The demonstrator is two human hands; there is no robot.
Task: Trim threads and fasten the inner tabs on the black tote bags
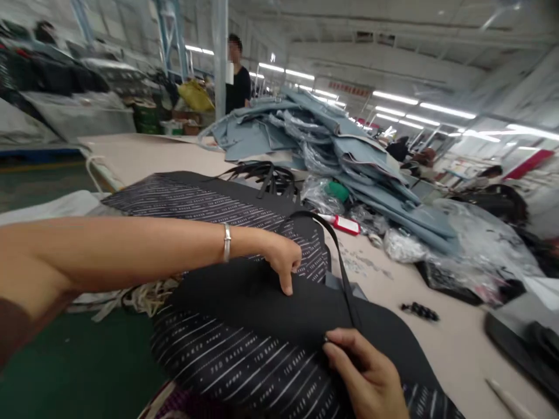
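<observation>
A black bag panel (244, 297) with a printed striped section lies across the table's near edge. My left hand (283, 256) reaches over it, fingers curled and one digit pointing down against the plain black part. Whatever is under its palm is hidden. My right hand (369, 369) pinches a small dark stud-like piece (325, 338) between thumb and fingertip, low over the panel. A narrow black strap (340, 256) arches up beside the panel and comes down near my right hand. Behind lies another printed panel (174, 195), with several black straps (266, 174) on it.
Blue-grey pieces with plastic wrapping (297, 134) are heaped on the table (131, 151). A red-and-white bottle (347, 224), small scattered bits (362, 262), a black beaded cluster (420, 311) and a pale pointed tool (506, 398) lie right. A person (239, 87) stands behind by a post.
</observation>
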